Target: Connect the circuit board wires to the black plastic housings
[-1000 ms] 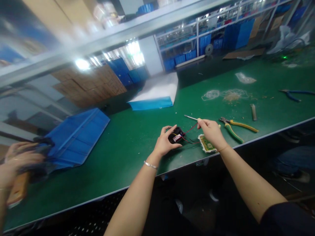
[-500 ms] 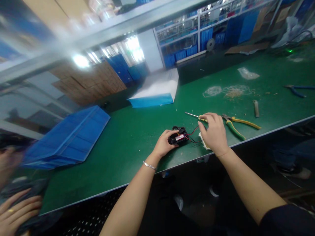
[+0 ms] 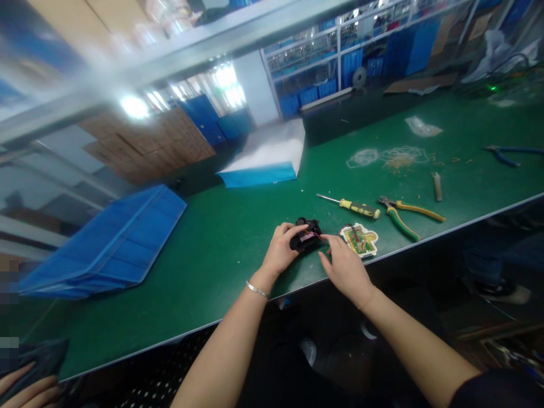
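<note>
My left hand (image 3: 281, 247) is closed around a black plastic housing (image 3: 306, 237) on the green bench, near its front edge. Inside the housing is a cylinder with a pale and dark red label, and thin red and black wires run out to the right. My right hand (image 3: 347, 271) is at the wires beside the housing, index finger stretched to them and thumb held apart. Just beyond that hand lies a white-edged casing with a circuit board (image 3: 360, 240), joined to dark wires. Behind it rests a yellow and black screwdriver (image 3: 359, 208).
Green-and-yellow pliers (image 3: 408, 214) lie to the right, near a small cylinder (image 3: 437, 187). Blue-handled pliers (image 3: 508, 153) are farther right. A white-and-blue box (image 3: 263, 156) and a blue bin (image 3: 110, 243) stand on the bench. Another person's hand (image 3: 32, 391) is at lower left.
My right hand has moved left from over the screwdriver and circuit board to the wires at the housing, uncovering both. My left hand still grips the housing. The other person's hand has shifted down.
</note>
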A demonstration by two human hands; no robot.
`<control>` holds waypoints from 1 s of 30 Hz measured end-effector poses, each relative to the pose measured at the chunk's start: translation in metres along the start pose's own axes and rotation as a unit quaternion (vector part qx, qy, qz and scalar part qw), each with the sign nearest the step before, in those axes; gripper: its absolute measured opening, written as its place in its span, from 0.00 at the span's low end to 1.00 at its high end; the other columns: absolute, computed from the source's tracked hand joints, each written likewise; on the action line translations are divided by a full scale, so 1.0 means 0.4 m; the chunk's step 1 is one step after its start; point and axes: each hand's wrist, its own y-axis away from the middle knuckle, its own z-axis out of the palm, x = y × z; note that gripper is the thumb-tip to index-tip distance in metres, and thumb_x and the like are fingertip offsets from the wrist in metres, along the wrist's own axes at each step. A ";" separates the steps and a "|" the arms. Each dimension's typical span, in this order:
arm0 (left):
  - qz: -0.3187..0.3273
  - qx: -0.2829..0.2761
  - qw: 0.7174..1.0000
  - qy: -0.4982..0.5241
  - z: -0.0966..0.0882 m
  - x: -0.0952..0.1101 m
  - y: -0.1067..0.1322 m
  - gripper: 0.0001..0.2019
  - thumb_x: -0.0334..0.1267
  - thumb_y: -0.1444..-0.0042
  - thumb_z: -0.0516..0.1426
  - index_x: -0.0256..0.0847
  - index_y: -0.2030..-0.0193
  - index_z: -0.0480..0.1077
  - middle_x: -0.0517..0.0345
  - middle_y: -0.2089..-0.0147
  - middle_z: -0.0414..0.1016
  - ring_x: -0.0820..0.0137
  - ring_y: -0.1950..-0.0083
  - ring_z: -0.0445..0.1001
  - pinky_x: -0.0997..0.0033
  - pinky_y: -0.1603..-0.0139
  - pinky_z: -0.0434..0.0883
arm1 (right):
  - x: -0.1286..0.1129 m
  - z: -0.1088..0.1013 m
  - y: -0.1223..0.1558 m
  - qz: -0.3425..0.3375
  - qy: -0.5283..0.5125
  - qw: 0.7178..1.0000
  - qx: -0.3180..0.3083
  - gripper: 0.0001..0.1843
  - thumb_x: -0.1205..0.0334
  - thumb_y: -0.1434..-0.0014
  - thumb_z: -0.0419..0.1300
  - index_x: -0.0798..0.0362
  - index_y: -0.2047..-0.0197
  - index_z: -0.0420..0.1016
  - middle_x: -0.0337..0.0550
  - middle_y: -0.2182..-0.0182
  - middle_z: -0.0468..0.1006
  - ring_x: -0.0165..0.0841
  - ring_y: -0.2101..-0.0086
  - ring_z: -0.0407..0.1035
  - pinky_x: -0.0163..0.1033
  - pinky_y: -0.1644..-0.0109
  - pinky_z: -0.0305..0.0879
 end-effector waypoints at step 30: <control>0.051 -0.047 0.997 -0.015 0.033 0.014 0.000 0.17 0.32 0.48 0.60 0.46 0.50 0.69 0.56 0.51 0.67 0.65 0.49 0.66 0.66 0.47 0.66 | 0.015 0.057 -0.041 0.119 -0.186 0.972 -0.078 0.27 0.45 0.37 0.45 0.52 0.82 0.52 0.33 0.84 0.51 0.25 0.80 0.50 0.33 0.76 0.46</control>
